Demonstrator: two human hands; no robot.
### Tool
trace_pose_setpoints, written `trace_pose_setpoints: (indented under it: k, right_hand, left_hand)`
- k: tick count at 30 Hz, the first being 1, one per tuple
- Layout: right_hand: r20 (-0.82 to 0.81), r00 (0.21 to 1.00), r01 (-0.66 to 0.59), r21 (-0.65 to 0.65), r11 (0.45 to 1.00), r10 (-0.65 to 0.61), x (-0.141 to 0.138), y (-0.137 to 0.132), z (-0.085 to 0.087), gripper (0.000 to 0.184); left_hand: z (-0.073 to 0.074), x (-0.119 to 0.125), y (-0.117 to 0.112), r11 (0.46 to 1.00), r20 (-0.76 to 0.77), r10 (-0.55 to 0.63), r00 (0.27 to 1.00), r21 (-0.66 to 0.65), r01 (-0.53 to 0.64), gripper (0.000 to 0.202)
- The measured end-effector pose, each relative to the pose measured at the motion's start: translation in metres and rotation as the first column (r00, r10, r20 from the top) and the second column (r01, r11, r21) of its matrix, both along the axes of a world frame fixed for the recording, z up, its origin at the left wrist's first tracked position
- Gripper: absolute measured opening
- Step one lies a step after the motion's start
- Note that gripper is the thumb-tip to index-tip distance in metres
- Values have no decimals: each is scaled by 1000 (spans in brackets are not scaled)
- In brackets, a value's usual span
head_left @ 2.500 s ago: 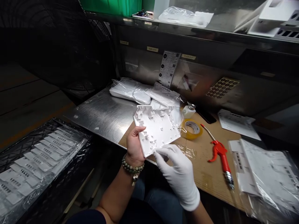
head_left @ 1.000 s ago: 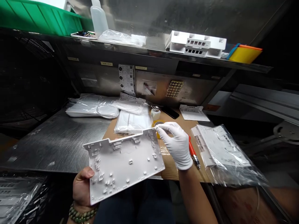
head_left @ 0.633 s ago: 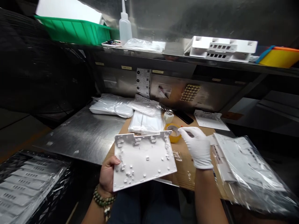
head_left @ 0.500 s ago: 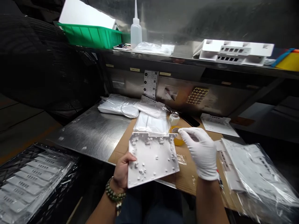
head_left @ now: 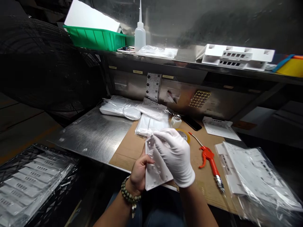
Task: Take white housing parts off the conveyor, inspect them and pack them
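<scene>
held a white panel (head_left: 156, 171) tilted at six o'clock, over the front edge of the desk (head_left: 94, 135), with the left hand (head_left: 139, 172) wrapped round its nine-o'clock side and the gloved right hand (head_left: 176, 156) curled in at its eleven-o'clock rim; could not tell whether pinching anything there. risked, by judgement, a twist or drop off the edge, likely through support mainly on one side.

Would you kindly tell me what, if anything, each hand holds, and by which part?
The left hand holds the white panel by its left edge; whether the right hand grips anything cannot be told.
</scene>
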State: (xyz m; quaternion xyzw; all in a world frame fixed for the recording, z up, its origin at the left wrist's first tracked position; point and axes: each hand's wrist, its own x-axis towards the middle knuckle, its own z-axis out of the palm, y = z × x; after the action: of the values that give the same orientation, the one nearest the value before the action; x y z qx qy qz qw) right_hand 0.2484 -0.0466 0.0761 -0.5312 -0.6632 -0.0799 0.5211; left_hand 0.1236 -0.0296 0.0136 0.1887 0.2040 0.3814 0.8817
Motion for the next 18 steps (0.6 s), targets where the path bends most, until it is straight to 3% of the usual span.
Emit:
trace_pose_setpoints:
  k: [3,5,6,7,9,11,13,18]
  right_hand:
    - [-34,999,26,-36,999,-27,19,10,-4,14]
    - [-134,974,170,-105,980,-184,50,19,-14,18]
    - [-176,936,274,-182,945,-305,69,25,-21,22]
    - [-179,882,378,-287,880,-436,90,30,-30,27]
    - [-54,770,527,-507,682,-636,127,38,-50,33]
    - [55,748,550,-609,571,-661,153,44,-70,31]
    - [106,795,513,-642,570,-597,164,46,-87,27]
    - [167,894,423,-627,654,-417,166,44,-106,26]
  left_hand:
    - [-3,-5,6,997,23,-66,998,-24,67,78]
    - [-5,-15,13,987,76,-154,985,-38,157,74]
    - [-6,-21,17,980,108,-193,975,-30,197,74]
    - [-5,-28,21,974,139,-224,965,-10,227,73]
    - [-3,-42,27,967,199,-253,947,53,248,70]
    - [2,-52,30,965,254,-258,932,113,236,66]
    - [8,-58,31,962,301,-262,917,152,225,64]
    - [17,-61,29,964,356,-260,897,152,219,64]
